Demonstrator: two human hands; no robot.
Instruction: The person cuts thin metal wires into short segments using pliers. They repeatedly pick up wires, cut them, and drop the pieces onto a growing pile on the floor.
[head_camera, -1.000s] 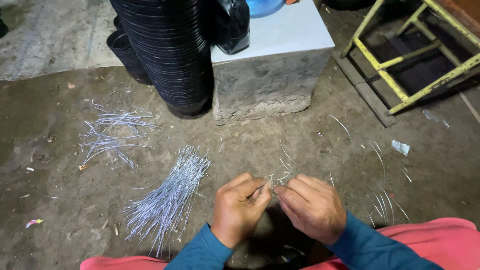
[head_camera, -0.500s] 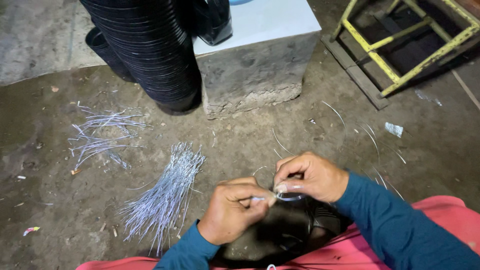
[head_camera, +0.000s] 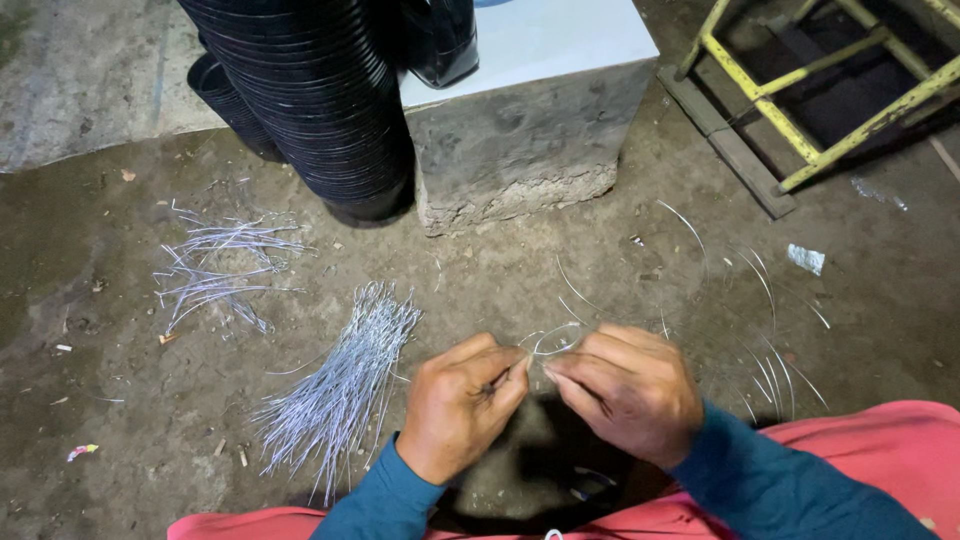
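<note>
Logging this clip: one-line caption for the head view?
Both hands, left hand and right hand, pinch a thin wire loop over a dirt floor, beside a bundle of straight wires.

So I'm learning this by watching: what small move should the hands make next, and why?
Probably close the thin wire loop with a twist: the left hand and right hand pinch its ends fingertip to fingertip, and it arcs open above them over the black object below.
</note>
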